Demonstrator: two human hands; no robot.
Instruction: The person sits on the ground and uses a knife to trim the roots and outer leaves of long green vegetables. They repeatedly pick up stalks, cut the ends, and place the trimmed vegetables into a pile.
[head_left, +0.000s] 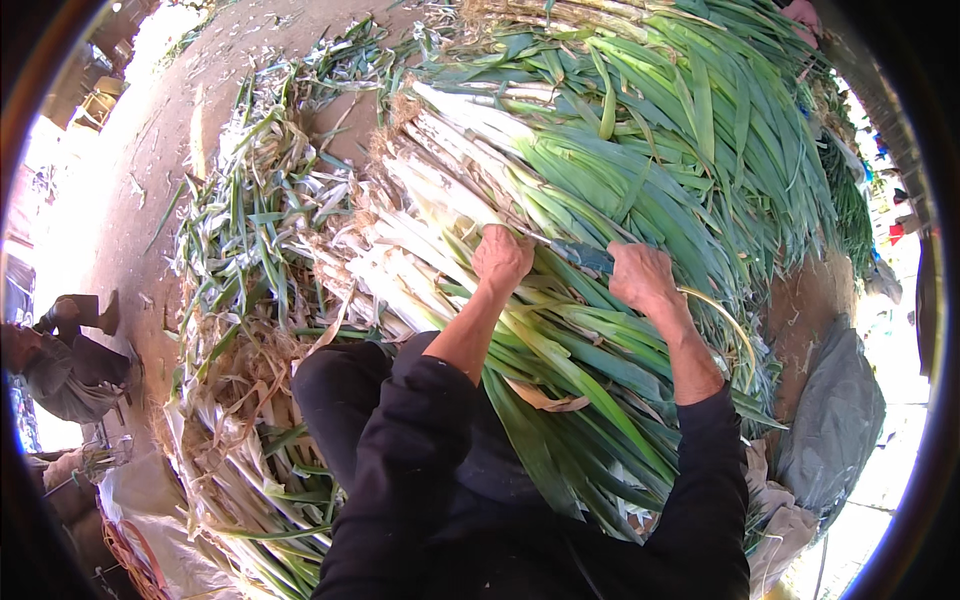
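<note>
Long leeks (427, 225) lie in a wide heap before me, white stems and roots to the left and green leaves to the right. My left hand (504, 259) is closed in a fist over the middle of the stalks, at one end of a thin leaf or tie strip (551, 241); what exactly is inside it is hidden. My right hand (643, 279) grips dark green leaf material (589, 256) that stretches towards my left hand. A pale yellowish strip (724, 311) curves out below my right hand.
Trimmed leaf scraps (259, 217) cover the ground to the left. More leeks (240, 465) lie at lower left, beside a white sack (154, 517). A dark plastic bag (832, 420) stands at the right. Another person (67, 375) sits at the far left.
</note>
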